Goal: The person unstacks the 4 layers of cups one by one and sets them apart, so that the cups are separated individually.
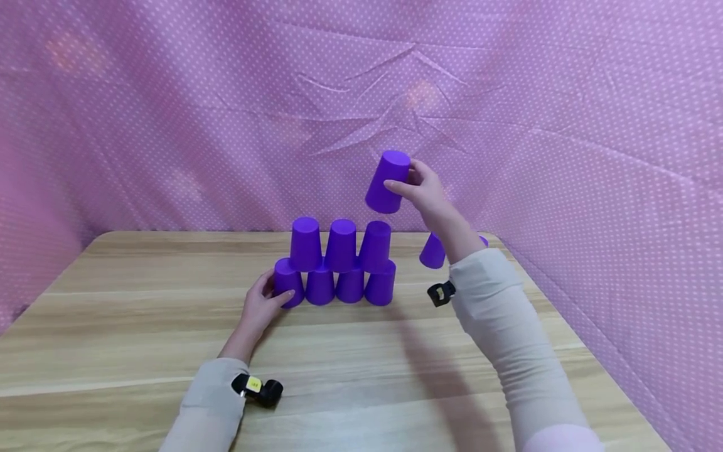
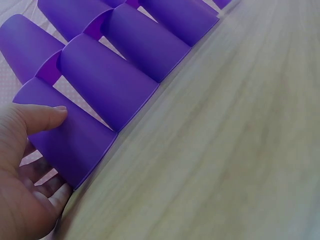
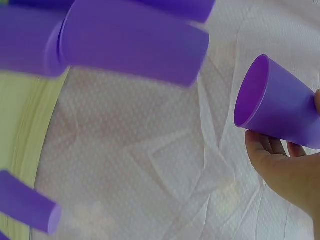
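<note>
Upside-down purple cups stand in two tiers, with three in the upper row (image 1: 341, 245) and several in the bottom row (image 1: 350, 287). My left hand (image 1: 262, 306) is around the leftmost bottom cup (image 2: 75, 140), thumb on its near side and fingers behind. Above the right end of the stack, my right hand (image 1: 426, 188) grips another purple cup (image 1: 386, 182) between thumb and fingers. That cup is tilted, mouth downward, and apart from the cups beneath it. Its open mouth shows in the right wrist view.
Toward the table's right back corner stands a purple cup (image 1: 432, 252), partly covered by my right forearm. A sliver of purple (image 1: 484, 240) shows beyond the arm. The wooden table (image 1: 141, 326) meets a pink dotted cloth (image 1: 198, 125) at its back and sides.
</note>
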`<state>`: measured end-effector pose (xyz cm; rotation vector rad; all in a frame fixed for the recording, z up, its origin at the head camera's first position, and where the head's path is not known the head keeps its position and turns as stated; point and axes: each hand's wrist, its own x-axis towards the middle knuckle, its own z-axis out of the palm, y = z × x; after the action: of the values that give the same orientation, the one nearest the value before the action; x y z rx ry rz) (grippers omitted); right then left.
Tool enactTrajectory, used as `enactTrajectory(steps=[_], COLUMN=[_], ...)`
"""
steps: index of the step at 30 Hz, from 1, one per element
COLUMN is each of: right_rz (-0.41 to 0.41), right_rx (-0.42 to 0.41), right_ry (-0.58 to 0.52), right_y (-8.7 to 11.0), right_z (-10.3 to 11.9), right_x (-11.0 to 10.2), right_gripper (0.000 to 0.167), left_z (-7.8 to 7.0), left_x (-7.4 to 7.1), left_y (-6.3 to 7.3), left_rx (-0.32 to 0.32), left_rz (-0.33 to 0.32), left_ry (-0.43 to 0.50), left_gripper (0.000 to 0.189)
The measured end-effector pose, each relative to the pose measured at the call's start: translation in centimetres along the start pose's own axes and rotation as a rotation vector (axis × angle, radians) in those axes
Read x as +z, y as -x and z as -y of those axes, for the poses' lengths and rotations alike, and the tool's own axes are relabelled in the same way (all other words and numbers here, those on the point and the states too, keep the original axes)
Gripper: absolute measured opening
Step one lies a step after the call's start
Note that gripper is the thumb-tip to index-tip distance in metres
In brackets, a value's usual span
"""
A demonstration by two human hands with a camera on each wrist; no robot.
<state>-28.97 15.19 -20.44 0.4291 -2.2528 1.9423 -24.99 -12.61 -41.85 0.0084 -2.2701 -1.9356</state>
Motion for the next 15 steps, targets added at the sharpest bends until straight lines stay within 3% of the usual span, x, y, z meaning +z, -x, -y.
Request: enactTrajectory(steps=[15], right_rz=[-0.078], right_rx=[0.065], right_ry=[0.150], right_y=[1.9], right_z=[-1.5], right_x=[-6.1], right_gripper=[0.057], left_z=[-0.3], left_x=[0.0], left_y=[0.2], left_rx=[-0.011], left_rz=[-0.002], left_ry=[-0.005], left_gripper=[0.066])
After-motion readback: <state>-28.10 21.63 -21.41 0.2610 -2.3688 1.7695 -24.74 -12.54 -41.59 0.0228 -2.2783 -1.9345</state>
